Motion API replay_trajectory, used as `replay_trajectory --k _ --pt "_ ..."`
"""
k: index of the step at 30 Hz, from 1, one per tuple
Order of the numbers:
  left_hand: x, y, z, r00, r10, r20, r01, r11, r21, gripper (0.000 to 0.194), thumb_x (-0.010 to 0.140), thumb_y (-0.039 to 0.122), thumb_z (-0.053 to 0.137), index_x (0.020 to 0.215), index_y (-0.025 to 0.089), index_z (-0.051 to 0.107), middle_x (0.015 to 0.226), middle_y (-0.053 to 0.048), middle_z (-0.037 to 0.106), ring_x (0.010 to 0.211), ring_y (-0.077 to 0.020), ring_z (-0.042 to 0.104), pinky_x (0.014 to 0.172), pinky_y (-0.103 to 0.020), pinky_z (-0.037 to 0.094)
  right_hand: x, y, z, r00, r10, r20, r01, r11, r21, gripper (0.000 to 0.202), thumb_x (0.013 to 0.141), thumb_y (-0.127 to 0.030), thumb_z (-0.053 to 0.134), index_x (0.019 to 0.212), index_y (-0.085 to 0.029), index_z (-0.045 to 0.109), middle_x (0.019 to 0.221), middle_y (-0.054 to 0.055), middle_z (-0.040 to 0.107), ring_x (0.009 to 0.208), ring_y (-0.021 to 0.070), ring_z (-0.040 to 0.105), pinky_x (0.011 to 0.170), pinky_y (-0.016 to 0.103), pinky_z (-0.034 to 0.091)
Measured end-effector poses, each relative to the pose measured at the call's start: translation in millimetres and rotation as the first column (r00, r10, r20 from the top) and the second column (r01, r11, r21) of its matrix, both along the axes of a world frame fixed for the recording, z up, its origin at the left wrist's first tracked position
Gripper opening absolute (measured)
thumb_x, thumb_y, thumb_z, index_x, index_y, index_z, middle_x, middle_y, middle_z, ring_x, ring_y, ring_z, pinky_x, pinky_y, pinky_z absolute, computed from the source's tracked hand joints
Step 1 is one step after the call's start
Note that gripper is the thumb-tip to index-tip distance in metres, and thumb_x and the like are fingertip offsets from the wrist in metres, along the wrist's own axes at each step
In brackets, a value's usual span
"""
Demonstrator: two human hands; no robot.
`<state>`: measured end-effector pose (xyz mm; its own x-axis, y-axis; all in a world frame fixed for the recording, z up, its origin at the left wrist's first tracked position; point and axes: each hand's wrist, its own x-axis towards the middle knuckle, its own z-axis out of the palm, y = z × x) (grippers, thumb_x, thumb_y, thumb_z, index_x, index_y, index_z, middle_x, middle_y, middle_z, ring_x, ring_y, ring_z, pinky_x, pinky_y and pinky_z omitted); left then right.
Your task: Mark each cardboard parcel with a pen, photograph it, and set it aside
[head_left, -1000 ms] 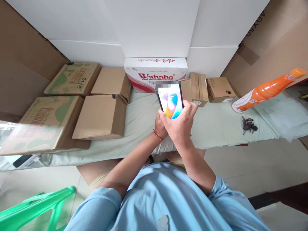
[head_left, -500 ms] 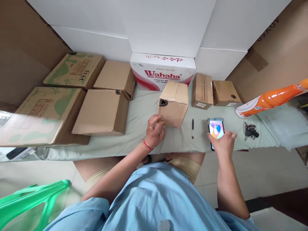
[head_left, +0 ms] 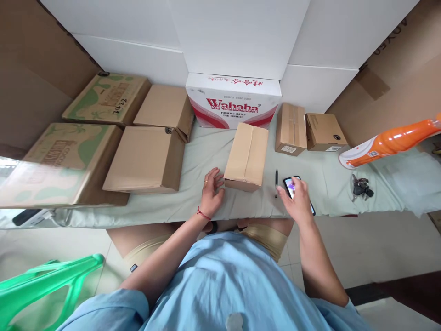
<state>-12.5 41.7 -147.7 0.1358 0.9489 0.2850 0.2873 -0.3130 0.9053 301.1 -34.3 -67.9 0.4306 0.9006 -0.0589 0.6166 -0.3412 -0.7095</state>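
A small brown cardboard box (head_left: 246,154) lies flat on the cloth-covered table in the middle. Just left of its front corner is my left hand (head_left: 212,192), fingers apart and slightly curled, holding nothing. My right hand (head_left: 296,200) hovers over a black phone (head_left: 289,185) with a lit screen, thumb and fingers spread; it partly covers the phone, which lies tilted on the cloth. Between the box and the phone lies a black pen (head_left: 276,183).
Brown boxes (head_left: 141,158) stand at the left, a white and red Wahaha carton (head_left: 234,103) at the back. Further right are two small boxes (head_left: 291,128), an orange bottle (head_left: 392,142) and keys (head_left: 361,187). A green stool (head_left: 69,276) is below left.
The middle box has come down from a tilted position to flat. My left hand has moved slightly left, off the box. My right hand has moved left, and the phone is now turned and nearer the pen.
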Motion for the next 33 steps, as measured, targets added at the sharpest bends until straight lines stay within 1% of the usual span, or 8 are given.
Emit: replay_trajectory --k 3,7,11,16,21,26,29,33 --pt "1 4 4.4 0.996 -0.084 0.006 0.084 0.995 -0.058 0.074 0.078 0.009 0.058 0.15 0.026 0.063 0.171 -0.014 0.046 0.155 -0.0352 0.052 0.117 -0.054 0.059 -36 10 7.2 0.877 0.099 -0.47 -0.087 0.995 0.048 0.084 0.094 -0.08 0.062 0.154 -0.022 0.056 0.151 0.019 0.066 0.142 0.0372 0.063 0.114 0.057 0.056" --pt "6 -4 22.3 0.981 -0.192 0.021 0.193 0.979 -0.068 0.071 0.081 0.012 0.065 0.149 0.029 0.069 0.167 -0.009 0.057 0.162 -0.0349 0.044 0.134 -0.061 0.038 -70 18 18.2 0.715 0.128 -0.688 -0.047 0.99 0.136 0.078 0.093 -0.074 0.072 0.155 -0.03 0.056 0.154 0.01 0.068 0.146 0.0314 0.062 0.116 0.047 0.058" --pt "1 -21 61.2 0.973 -0.222 0.056 0.224 0.974 -0.026 0.053 0.098 0.019 0.065 0.149 0.032 0.069 0.16 -0.009 0.064 0.156 -0.0307 0.054 0.131 -0.058 0.043 -75 15 19.8 0.509 0.075 -0.858 0.035 0.994 0.108 0.067 0.085 -0.069 0.084 0.138 -0.033 0.068 0.145 0.006 0.074 0.136 0.0308 0.069 0.101 0.045 0.066" --pt "-4 -44 115.2 0.965 -0.254 -0.068 0.263 0.925 0.276 0.041 0.102 0.017 0.065 0.142 0.029 0.072 0.143 -0.01 0.075 0.151 -0.0298 0.056 0.127 -0.056 0.047 -74 11 6.7 0.21 -0.007 -0.978 -0.023 1.0 -0.012 0.064 0.081 -0.077 0.082 0.123 -0.028 0.074 0.134 0.008 0.079 0.117 0.0327 0.076 0.09 0.052 0.07" --pt "7 -60 113.2 0.971 -0.179 -0.156 0.22 0.928 0.3 0.036 0.101 0.007 0.064 0.132 0.025 0.072 0.134 -0.011 0.078 0.142 -0.0277 0.064 0.116 -0.05 0.058 -82 10 -2.1 0.385 -0.055 -0.921 0.174 0.985 0.014 0.092 0.074 -0.08 0.086 0.148 -0.034 0.059 0.159 0.01 0.063 0.138 0.035 0.067 0.099 0.053 0.068" --pt "14 -70 90.2 0.942 -0.254 -0.22 0.315 0.895 0.317 0.035 0.1 0.004 0.06 0.127 0.023 0.072 0.14 -0.013 0.077 0.144 -0.03 0.065 0.112 -0.052 0.06 -82 10 0.0 0.607 0.025 -0.795 0.11 0.987 0.115 0.143 0.063 -0.077 0.094 0.175 -0.026 0.021 0.172 0.018 0.046 0.161 0.0366 0.045 0.122 0.055 0.053" --pt "18 -72 88.3 0.929 -0.259 -0.264 0.339 0.882 0.327 0.03 0.099 0.004 0.06 0.119 0.022 0.073 0.146 -0.014 0.074 0.147 -0.0319 0.063 0.112 -0.053 0.06 -88 15 2.7 0.628 -0.019 -0.778 0.133 0.988 0.083 0.136 0.068 -0.068 0.095 0.174 -0.024 0.022 0.164 0.019 0.056 0.152 0.0357 0.056 0.119 0.053 0.055" --pt "17 -74 95.1 0.942 -0.253 -0.221 0.317 0.886 0.339 0.034 0.1 0.006 0.061 0.128 0.022 0.069 0.141 -0.014 0.076 0.144 -0.0283 0.065 0.113 -0.048 0.06 -89 16 7.1 0.635 -0.065 -0.77 0.206 0.975 0.088 0.106 0.071 -0.06 0.094 0.159 -0.026 0.046 0.147 0.015 0.069 0.133 0.0337 0.068 0.106 0.051 0.062"
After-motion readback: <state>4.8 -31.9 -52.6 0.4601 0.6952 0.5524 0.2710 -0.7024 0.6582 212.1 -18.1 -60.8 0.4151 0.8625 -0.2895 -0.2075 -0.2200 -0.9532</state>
